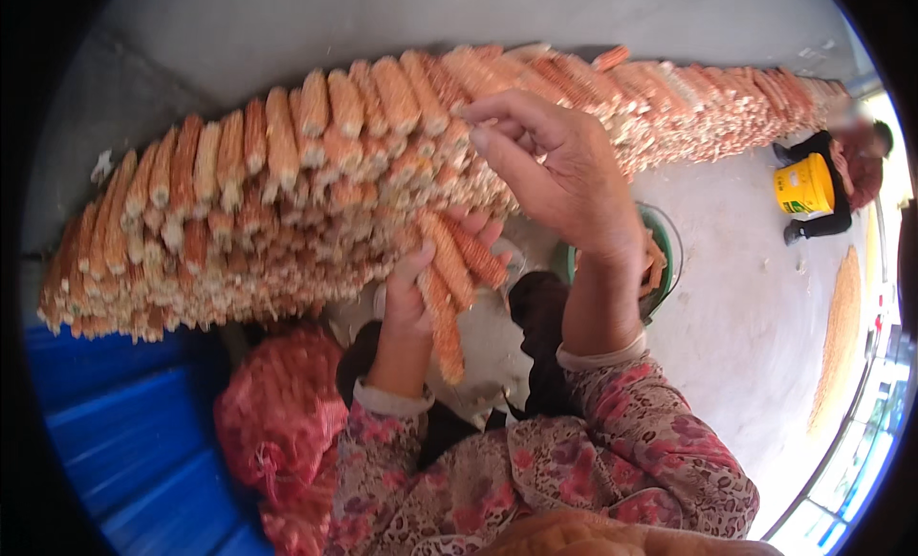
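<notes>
In the head view, clamps a bunch of corn cobs [449, 260] (three, by the look of it) in the left hand [409, 290], with the thumb to one side and the fingers around the other. Raises the right hand [564, 164] just above and to the right of that grip, thumb and forefinger tips apart, other fingers curled; cannot tell about any touch on the stack [287, 183] behind it. Faces this long heap of cobs beyond the grip, laid with many ends outward. Has a green bucket [678, 255] to the right of the grip, partly behind the right forearm, and a red mesh sack [277, 403] to its near left, beside a blue ridged panel [134, 451]. Shows, well apart to the right, a seated person [863, 169] with a yellow bucket [808, 185] at the legs.
</notes>
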The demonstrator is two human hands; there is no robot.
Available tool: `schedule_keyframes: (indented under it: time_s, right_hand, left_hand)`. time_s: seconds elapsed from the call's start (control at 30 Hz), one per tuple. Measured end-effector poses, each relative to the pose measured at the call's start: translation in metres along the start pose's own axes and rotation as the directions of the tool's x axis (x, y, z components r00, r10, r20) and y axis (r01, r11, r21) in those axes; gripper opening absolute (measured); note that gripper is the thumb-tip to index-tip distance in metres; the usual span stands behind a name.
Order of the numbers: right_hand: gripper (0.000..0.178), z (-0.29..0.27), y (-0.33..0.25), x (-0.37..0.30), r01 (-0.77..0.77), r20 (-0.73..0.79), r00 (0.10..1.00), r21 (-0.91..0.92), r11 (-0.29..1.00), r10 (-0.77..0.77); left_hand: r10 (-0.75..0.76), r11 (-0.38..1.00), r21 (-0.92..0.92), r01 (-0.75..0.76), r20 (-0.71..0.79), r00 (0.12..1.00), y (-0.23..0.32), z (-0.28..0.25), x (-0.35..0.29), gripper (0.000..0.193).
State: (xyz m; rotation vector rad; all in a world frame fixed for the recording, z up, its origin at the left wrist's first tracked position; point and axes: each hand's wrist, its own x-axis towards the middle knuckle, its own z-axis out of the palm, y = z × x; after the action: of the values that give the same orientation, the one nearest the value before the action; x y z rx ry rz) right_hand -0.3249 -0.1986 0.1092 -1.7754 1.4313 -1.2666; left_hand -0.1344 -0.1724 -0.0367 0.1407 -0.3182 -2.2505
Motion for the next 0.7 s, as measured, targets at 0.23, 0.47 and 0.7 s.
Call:
schedule_keyframes:
  time_s: [0.23,0.47,0.7]
  right_hand:
    - [0.043,0.029,0.009,-0.009,0.042,0.426,0.903,-0.231,0.972,0.062]
    - [0.023,0.017,0.015,0.001,0.074,0.543,0.839,-0.047,0.996,-0.037]
    - [0.022,-0.026,0.007,0.002,0.059,-0.181,0.983,0.522,0.851,0.042]
  left_hand:
    - [0.067,0.997,-0.02,-0.073,-0.231,0.971,-0.005,-0.012,-0.004,0.058]
    - [-0.004,0.999,-0.039,-0.002,-0.145,0.989,-0.004,-0.003,-0.007,0.065]
    - [-0.096,0.987,-0.133,0.09,-0.041,0.995,-0.002,-0.005,-0.002,0.055]
